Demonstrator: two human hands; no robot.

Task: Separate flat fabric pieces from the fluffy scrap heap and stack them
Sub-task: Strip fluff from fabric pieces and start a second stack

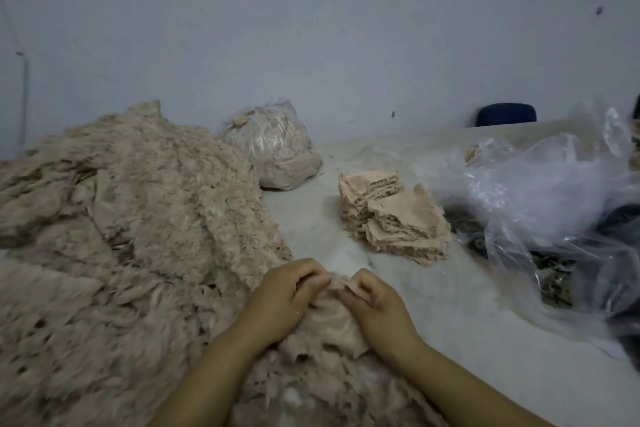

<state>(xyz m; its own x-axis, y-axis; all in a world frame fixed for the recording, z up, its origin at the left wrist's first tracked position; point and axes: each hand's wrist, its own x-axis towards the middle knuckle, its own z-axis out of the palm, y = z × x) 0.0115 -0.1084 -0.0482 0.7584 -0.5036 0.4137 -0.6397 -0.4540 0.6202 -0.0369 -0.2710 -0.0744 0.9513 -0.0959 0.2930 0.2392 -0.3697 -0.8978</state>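
A big heap of beige fluffy scraps [131, 218] covers the left half of the table. At its near right edge lies a fluffy piece [332, 319] that both hands hold. My left hand [287, 295] pinches its top edge with curled fingers. My right hand [374, 305] pinches the same edge just to the right, fingertips almost meeting. A leaning stack of flat beige fabric pieces [391, 215] stands on the table beyond my hands, to the right.
A filled clear plastic bag of scraps [277, 149] sits at the back by the wall. Crumpled clear plastic bags [540, 204] with dark contents crowd the right side. A dark blue chair back [505, 114] shows behind the grey table [460, 322].
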